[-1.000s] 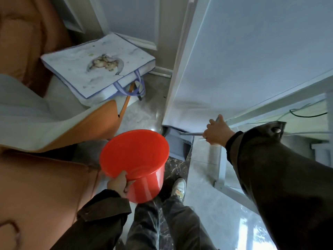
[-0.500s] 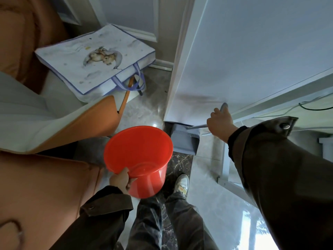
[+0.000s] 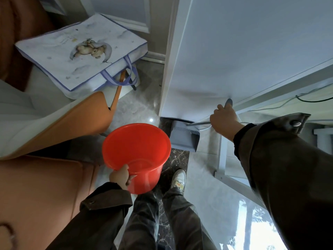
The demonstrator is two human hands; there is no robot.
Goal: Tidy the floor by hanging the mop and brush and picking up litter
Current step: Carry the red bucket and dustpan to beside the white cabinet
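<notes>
My left hand (image 3: 120, 176) grips the near rim of an empty red bucket (image 3: 136, 154), held above the floor in front of my legs. My right hand (image 3: 223, 120) is closed around the long grey handle of a grey dustpan (image 3: 183, 138). The dustpan's tray stands on the floor against the foot of the white wall panel (image 3: 243, 56), just right of the bucket. The handle's rounded top pokes out above my fingers. No mop or brush shows.
An orange and white chair (image 3: 59, 121) fills the left side, with a printed tote bag (image 3: 84, 51) on a seat behind it. A white metal table frame (image 3: 222, 157) and cables sit to the right. My shoe (image 3: 178, 178) stands on dark marble floor.
The dustpan has come further out from under the wall panel towards me, and my right hand has risen slightly along the panel. The bucket stays in my left hand, about level.
</notes>
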